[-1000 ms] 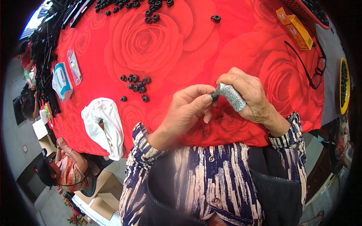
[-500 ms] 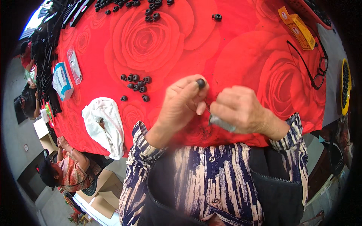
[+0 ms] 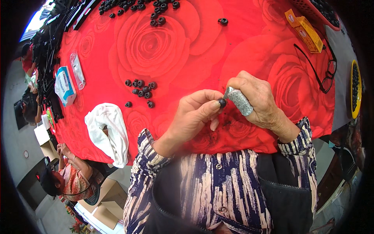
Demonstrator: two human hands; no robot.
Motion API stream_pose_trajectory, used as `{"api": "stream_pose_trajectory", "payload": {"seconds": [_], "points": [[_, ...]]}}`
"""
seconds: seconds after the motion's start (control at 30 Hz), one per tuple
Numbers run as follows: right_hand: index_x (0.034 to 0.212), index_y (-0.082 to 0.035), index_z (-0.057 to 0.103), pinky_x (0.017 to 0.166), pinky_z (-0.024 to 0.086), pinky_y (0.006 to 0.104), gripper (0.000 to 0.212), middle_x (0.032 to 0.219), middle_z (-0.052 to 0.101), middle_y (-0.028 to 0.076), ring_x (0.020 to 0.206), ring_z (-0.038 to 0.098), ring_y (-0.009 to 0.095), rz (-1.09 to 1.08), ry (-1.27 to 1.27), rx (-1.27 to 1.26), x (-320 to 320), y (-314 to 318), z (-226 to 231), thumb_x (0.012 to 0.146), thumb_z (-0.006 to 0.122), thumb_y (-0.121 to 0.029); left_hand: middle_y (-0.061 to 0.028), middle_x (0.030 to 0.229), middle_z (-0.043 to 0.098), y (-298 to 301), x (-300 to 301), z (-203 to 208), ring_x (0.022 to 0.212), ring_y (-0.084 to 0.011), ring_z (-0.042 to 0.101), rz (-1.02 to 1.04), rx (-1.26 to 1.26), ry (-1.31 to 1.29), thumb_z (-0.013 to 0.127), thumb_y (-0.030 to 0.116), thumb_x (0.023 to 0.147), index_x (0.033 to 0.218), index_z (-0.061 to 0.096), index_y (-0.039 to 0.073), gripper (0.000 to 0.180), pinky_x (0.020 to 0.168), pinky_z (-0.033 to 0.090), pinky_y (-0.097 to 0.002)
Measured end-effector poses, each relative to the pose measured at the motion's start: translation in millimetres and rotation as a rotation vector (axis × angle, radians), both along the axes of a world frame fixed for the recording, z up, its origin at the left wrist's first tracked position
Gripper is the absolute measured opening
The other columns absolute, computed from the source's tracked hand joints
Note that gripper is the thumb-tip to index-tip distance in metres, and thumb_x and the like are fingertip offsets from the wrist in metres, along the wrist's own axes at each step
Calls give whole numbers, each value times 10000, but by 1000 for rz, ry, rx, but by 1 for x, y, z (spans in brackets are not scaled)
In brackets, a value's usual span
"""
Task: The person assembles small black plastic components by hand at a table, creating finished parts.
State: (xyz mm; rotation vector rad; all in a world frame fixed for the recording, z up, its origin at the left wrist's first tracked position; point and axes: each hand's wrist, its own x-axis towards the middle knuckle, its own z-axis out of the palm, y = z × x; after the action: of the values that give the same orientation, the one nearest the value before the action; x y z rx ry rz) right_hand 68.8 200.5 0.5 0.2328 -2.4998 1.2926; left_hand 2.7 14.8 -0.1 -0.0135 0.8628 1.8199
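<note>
Between thumb and forefinger my left hand (image 3: 193, 117) pinches a small round black part (image 3: 222, 103), perhaps plastic or rubber. My right hand (image 3: 257, 99) is wrapped around a tool with a thick, speckled grey handle (image 3: 240, 102). A short narrow tip on the tool points at the black part; whether they touch I cannot tell, and the tip is too small to name its kind. Dark crumbs (image 3: 212, 137) lie on the red rose-patterned cloth (image 3: 187, 78) below my hands. Left of them sits a loose cluster of similar black parts (image 3: 141, 90).
A white cloth (image 3: 107, 128), a tissue pack (image 3: 65, 86) and a clear packet (image 3: 77, 71) lie at left. More black parts (image 3: 128, 4) crowd the far edge. Eyeglasses (image 3: 327, 74), a yellow box (image 3: 304, 31) and a yellow tray (image 3: 354, 89) are at right. Another person (image 3: 74, 175) sits at left.
My right hand has moved up and turned, bringing the grey handle into plain sight. My left hand has shifted slightly right and lower, carrying the black part toward the tool's tip.
</note>
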Motion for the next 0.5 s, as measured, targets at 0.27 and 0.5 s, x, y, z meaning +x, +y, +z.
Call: {"api": "stream_pose_trajectory", "payload": {"seconds": [0.27,0.5], "points": [[898,-52,559,539,450,361,177,752,519,91,633,564,272,26,-30,14,-1,2,0,760,616,-148,-50,872,589,-1,0,-2,661,-97,566,-4,22,-32,538,96,924,1071,555,-30,195,512,476,-226],[897,-55,562,537,448,361,183,748,519,90,634,563,272,32,-47,26,3,2,0,756,620,-156,-53,877,588,-1,4,-2,676,-96,568,-6,15,-37,534,101,926,1072,553,-31,198,515,478,-225]]}}
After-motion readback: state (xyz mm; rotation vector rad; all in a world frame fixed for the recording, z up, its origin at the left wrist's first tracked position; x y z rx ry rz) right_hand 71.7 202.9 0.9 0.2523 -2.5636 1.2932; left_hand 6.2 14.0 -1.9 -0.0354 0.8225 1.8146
